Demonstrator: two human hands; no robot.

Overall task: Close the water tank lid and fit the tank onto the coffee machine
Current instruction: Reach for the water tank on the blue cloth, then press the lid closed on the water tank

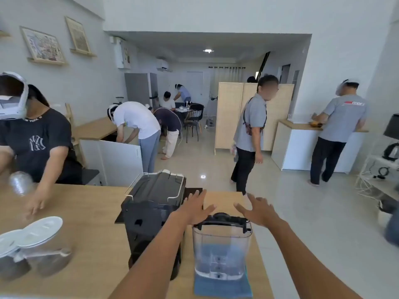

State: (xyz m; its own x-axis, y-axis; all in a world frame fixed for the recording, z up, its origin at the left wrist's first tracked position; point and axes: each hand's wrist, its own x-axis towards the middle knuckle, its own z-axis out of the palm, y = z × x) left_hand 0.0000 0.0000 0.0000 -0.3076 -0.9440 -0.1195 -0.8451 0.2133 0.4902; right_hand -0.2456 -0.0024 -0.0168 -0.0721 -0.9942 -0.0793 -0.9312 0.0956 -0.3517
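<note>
A clear plastic water tank (221, 253) with a black rim stands upright on a blue cloth (222, 287) near the table's right edge. Its black lid (222, 217) shows at the back of the rim; I cannot tell how far it is raised. The black coffee machine (154, 212) stands just left of the tank. My left hand (195, 207) hovers above the tank's far left corner, fingers spread. My right hand (257, 209) hovers above its far right corner, fingers spread too. Neither hand holds anything.
The wooden table (86, 212) carries glass jars with white lids (32, 251) at the front left. A person in a black shirt (36, 143) leans over the table's left side. Several other people stand on the tiled floor beyond. The table's right edge runs beside the tank.
</note>
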